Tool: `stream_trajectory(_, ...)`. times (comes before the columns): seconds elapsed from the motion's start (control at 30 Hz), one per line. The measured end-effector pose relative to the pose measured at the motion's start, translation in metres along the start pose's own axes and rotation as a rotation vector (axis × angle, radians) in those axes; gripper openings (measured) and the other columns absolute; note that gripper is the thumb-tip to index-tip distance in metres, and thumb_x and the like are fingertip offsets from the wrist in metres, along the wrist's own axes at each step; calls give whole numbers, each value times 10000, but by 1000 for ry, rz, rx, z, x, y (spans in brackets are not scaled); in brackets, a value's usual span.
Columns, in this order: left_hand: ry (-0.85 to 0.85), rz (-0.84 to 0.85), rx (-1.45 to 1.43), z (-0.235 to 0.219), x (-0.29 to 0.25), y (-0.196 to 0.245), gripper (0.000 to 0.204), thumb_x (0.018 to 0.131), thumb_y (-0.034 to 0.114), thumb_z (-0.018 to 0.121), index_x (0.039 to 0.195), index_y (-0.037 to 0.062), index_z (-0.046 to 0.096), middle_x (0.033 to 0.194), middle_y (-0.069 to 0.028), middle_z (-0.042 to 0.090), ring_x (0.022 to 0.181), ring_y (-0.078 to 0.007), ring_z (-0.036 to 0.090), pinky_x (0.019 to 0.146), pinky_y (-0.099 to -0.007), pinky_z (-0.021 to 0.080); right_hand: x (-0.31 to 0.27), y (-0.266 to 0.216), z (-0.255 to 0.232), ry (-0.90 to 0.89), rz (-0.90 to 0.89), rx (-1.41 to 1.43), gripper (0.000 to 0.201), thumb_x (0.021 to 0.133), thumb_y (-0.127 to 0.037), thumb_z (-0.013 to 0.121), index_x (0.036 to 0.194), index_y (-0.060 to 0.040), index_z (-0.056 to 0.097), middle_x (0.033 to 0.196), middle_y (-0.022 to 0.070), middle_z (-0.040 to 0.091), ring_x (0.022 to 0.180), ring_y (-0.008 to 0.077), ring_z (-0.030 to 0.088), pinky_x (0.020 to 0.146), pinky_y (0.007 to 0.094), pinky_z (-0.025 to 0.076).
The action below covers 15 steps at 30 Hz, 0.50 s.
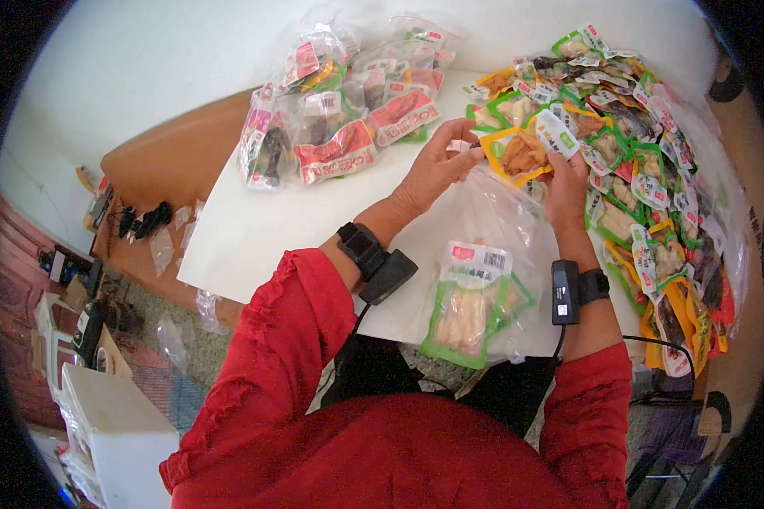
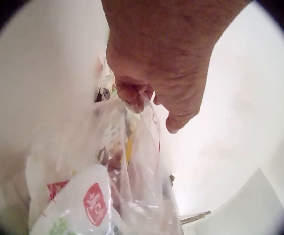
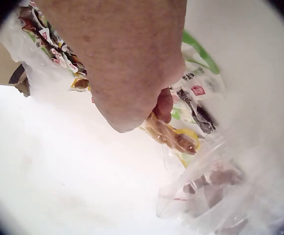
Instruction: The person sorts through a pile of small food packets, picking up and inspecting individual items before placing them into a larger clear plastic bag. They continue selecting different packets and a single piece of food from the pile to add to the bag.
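Note:
My right hand (image 1: 566,191) grips a yellow-edged food packet (image 1: 518,155) with brown pieces inside. In the right wrist view the same packet (image 3: 173,139) sticks out below the fingers of my right hand (image 3: 132,73). My left hand (image 1: 437,170) holds the mouth of a clear plastic bag (image 1: 488,212), its fingertips close to the packet's left edge. From the left wrist, the bag (image 2: 144,181) hangs from the curled fingers of my left hand (image 2: 156,73). Green-edged packets of pale pieces (image 1: 463,318) lie in the bag's lower part, at the table's front edge.
A large heap of mixed food packets (image 1: 645,182) covers the right side of the white table (image 1: 255,229), beside crumpled clear plastic. Filled clear bags with red labels (image 1: 335,153) stand at the back left. A brown bench (image 1: 174,148) is beyond the table's left edge.

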<state>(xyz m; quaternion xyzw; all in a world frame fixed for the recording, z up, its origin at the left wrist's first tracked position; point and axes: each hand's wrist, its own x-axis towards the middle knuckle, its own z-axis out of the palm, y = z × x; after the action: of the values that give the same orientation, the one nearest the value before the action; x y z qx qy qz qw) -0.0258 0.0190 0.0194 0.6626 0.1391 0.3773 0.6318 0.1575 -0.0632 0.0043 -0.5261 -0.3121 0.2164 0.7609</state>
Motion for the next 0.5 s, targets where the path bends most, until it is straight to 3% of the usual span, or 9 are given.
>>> stream_trajectory(0.03,0,-2,1,-3,1,-1,369,798,168,539,1131,61,421,784,10,478,618,-55,424,550,-196,374,0,-1,0,0,2,1,309,760,-78,453,1063,-17,469,878,53,550,723,112,548,551,223,468)
stream_trajectory(0.1,-154,189,408,-10,3,-3,263,779,160,583,1007,55,504,780,6,482,642,-62,427,573,-195,374,-2,-1,2,-125,-48,21,331,769,-62,462,1097,-18,441,889,66,553,735,115,549,565,225,466)
stream_trajectory(0.23,-237,306,538,-13,1,-2,122,772,118,591,858,41,554,745,-5,492,653,-70,447,582,-199,383,-14,-6,12,-151,-66,-36,362,779,-64,474,1132,-27,407,898,81,555,740,118,547,576,228,461)
stream_trajectory(0.37,-67,334,623,-12,2,-4,115,796,127,559,762,17,567,675,-31,531,621,-77,469,555,-216,393,-10,-3,6,-253,-55,-84,354,793,-90,468,1138,-42,405,878,75,560,744,109,538,608,214,442)
stream_trajectory(0.43,0,331,761,-12,2,-2,168,788,232,545,764,69,582,609,-62,543,537,-195,525,489,-292,398,-8,-3,4,-342,9,-48,340,799,-114,456,1129,-42,417,858,57,555,727,99,525,626,216,436)
stream_trajectory(0.5,27,325,800,-11,1,0,185,782,257,547,756,79,591,593,-62,550,520,-214,523,472,-307,389,-9,-1,5,-409,73,-16,324,800,-123,458,1114,-49,445,896,54,547,767,117,523,678,225,435)
